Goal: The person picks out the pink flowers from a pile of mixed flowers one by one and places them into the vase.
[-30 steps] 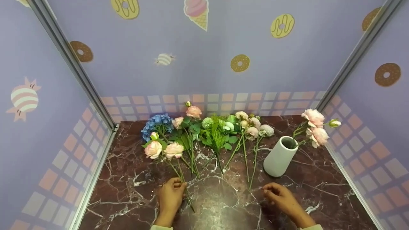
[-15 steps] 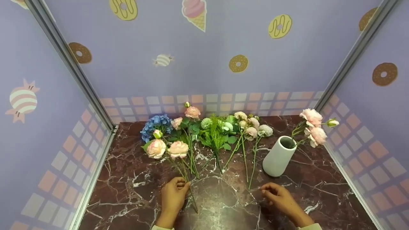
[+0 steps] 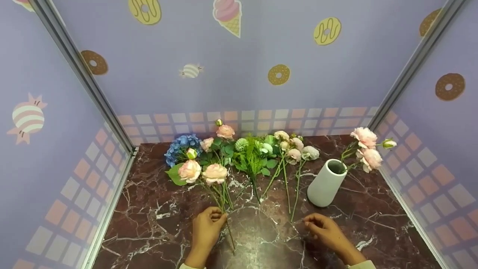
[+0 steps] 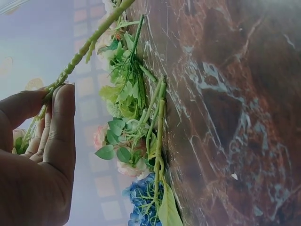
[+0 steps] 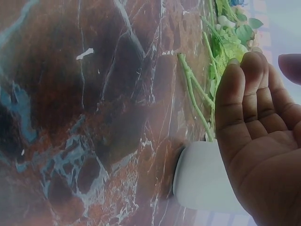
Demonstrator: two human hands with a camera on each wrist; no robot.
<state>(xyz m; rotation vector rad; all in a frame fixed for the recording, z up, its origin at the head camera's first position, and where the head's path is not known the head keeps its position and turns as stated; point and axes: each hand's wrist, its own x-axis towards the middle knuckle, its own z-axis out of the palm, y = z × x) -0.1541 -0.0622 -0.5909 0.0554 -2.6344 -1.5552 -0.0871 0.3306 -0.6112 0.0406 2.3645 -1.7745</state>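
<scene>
My left hand pinches the green stem of a pale pink rose spray between thumb and fingers. Two open blooms and a bud top this spray, and its lower stem slants down past the hand. To the right, my right hand hovers over the table in front of the white vase. Its fingers are loosely bent with nothing in them, as the right wrist view shows the palm and fingers bare. In the vase leans another pink rose spray with a bud, tilting right.
Along the back wall lie a blue hydrangea, a pink rose spray, green foliage and pale ranunculus-like flowers, stems toward me. Panels enclose the dark marbled table at the back and both sides.
My left hand has shifted slightly right with the rose spray, whose blooms swung right and now stand more upright. The right hand has stayed nearly still.
</scene>
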